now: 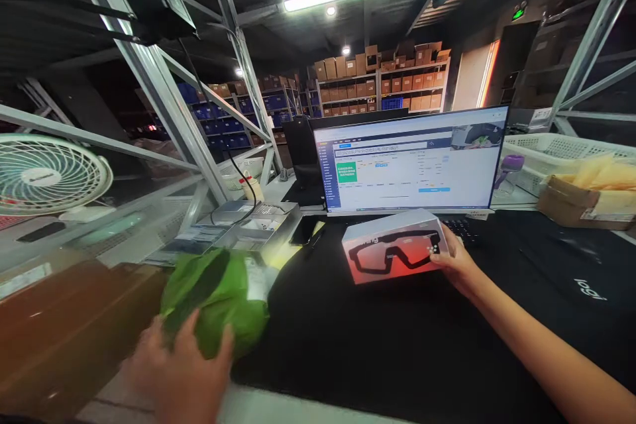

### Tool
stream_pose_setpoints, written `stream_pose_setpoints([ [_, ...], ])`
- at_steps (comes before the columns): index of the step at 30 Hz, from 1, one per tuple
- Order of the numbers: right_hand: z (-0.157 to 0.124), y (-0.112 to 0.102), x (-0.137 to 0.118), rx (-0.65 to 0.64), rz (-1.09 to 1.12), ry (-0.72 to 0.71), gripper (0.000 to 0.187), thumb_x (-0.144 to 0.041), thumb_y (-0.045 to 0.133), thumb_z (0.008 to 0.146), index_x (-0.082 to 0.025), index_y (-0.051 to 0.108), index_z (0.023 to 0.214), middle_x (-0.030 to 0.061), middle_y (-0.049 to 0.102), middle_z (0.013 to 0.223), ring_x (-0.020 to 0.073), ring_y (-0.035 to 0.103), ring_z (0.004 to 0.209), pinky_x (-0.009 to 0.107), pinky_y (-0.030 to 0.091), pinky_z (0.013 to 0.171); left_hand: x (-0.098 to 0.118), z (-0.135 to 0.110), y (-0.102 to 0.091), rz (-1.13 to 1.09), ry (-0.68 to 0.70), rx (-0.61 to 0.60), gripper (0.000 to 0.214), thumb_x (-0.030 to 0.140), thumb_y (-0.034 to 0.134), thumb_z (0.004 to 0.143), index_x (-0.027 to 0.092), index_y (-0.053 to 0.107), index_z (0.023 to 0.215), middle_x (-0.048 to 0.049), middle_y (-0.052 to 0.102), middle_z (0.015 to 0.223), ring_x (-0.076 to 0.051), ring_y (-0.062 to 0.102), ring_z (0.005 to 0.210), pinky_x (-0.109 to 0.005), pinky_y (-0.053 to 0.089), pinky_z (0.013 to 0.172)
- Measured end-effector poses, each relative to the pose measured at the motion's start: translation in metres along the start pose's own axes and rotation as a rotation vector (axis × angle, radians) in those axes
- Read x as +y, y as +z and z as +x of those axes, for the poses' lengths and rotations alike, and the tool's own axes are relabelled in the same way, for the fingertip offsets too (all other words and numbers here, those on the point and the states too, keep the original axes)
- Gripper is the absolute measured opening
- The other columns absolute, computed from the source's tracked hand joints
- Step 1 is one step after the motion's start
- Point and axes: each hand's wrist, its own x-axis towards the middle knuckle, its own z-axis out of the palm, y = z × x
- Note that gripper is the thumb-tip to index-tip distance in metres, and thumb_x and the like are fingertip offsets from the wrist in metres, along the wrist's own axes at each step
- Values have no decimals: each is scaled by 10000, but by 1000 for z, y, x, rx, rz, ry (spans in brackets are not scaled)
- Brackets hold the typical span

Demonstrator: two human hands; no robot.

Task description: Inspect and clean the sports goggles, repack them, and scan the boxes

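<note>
L hand (181, 358) is nearest, fingers spread over the near side of the green bag (236, 328); blur, so can't tell if it's pinching. Bag prob. light, soft, slick plastic; best hold = a full handful, not a fingertip pinch. Brown carton (64, 338) crowds L hand's outer side. Beyond and right of it, R hand (454, 258) is clamped on the right end of the goggles-print box (392, 255), thumb on front, other fingers mostly hidden, box over the black mat (322, 338). Box looks light, stiff card, smooth; corners may dent, so grip ends w/o squeezing. Phone (302, 232) lies beyond the bag, keyboard (467, 232) just behind R hand, then monitor (387, 175) blocking reach past the box; stocked shelves (392, 83) far back.
</note>
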Motion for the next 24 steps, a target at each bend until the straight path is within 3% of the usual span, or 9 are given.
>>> stream_pose_setpoints([
  [3, -10, 12, -8, -41, -172, -102, 1216, -606, 834, 668, -266, 97, 1573, 187, 363, 1520, 322, 428, 1404, 514, 369, 1138, 49, 11, 11, 18, 287, -36, 620, 510, 554, 871, 151, 528, 1376, -221, 400, 1523, -415, 356, 1429, -602, 240, 1198],
  [6, -26, 26, -20, -90, -328, -141, 1228, -491, 881, 655, -297, 96, 1579, 174, 290, 1564, 329, 341, 1458, 537, 293, 1181, 79, 28, 33, 191, 303, -211, 574, 441, 626, 866, 199, 567, 1383, -200, 377, 1563, -422, 352, 1424, -665, 202, 1176],
  [8, -34, 34, -26, -98, -444, -161, 1154, -416, 867, 670, -307, 150, 1568, 154, 288, 1576, 340, 318, 1467, 556, 275, 1191, 77, 41, 48, 276, 167, -333, 666, 431, 732, 798, 214, 559, 1404, -235, 269, 1610, -490, 353, 1395, -758, 247, 1084],
  [10, -39, 37, -26, -90, -567, -193, 1079, -364, 834, 682, -309, 198, 1552, 136, 280, 1591, 356, 316, 1466, 576, 268, 1196, 62, 51, 60, 232, 33, -452, 774, 422, 796, 739, 209, 528, 1433, -273, 186, 1627, -534, 368, 1371, -764, 347, 994],
  [13, -38, 32, -15, -64, -663, -222, 1018, -377, 796, 704, -311, 228, 1545, 115, 295, 1598, 379, 326, 1458, 602, 244, 1209, 29, 56, 65, 86, -44, -523, 775, 346, 785, 758, 172, 495, 1455, -275, 344, 1560, -441, 506, 1313, -568, 479, 992],
  [16, -31, 21, 4, -11, -631, -174, 1040, -501, 802, 683, -347, 245, 1548, 95, 357, 1571, 421, 376, 1421, 647, 292, 1180, 4, 56, 56, 9, -43, -472, 600, 203, 695, 822, 193, 547, 1403, -138, 597, 1382, -269, 614, 1225, -349, 485, 1033],
  [18, -25, 13, 16, 15, -607, -128, 1091, -576, 823, 622, -376, 271, 1542, 87, 377, 1563, 458, 407, 1391, 674, 342, 1145, -8, 61, 43, -14, -69, -375, 502, 157, 592, 880, 211, 564, 1378, -88, 621, 1354, -225, 602, 1241, -298, 460, 1059],
  [20, -21, 7, 23, 39, -600, -102, 1128, -613, 834, 566, -409, 294, 1535, 75, 389, 1562, 492, 417, 1374, 702, 361, 1123, -17, 73, 28, -3, -125, -235, 490, 174, 476, 952, 203, 498, 1441, -110, 554, 1421, -237, 553, 1296, -319, 438, 1084],
  [24, -20, 2, 29, 79, -585, -60, 1126, -623, 835, 515, -516, 317, 1510, 30, 403, 1562, 510, 414, 1371, 660, 461, 1072, -32, 114, 12, 59, -243, -21, 569, 225, 352, 1014, 207, 265, 1577, -194, 252, 1599, -343, 488, 1340, -454, 450, 1047],
])
